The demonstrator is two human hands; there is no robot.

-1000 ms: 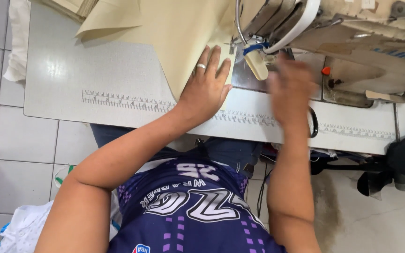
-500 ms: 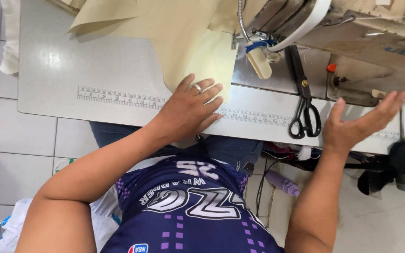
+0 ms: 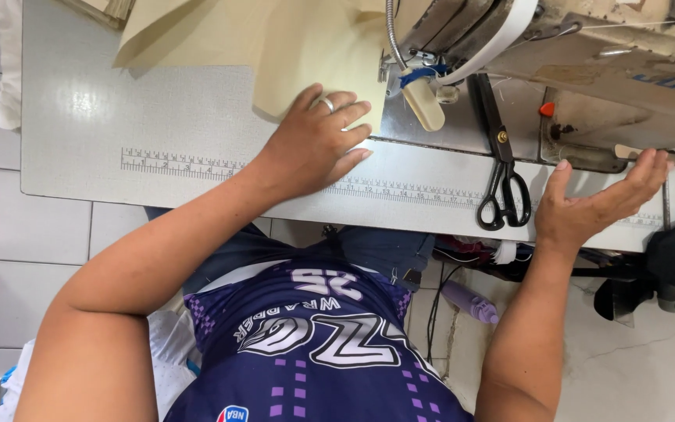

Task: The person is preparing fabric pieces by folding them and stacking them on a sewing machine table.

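Your pale grey counter fills most of the view, with a ruler strip printed along its near edge. On it, at the right, sits the sewing machine, its worn beige body running off the picture's edge. A broad piece of cream fabric lies spread across the counter from the upper left to the machine's needle area. Your left hand lies flat, palm down and fingers spread, on the near corner of that fabric, pressing it to the counter just beside the machine. Your right hand is open, palm up, fingers apart, holding nothing, near the counter's front edge below the machine. Between your hands, black scissors lie closed on the counter, handles toward you.
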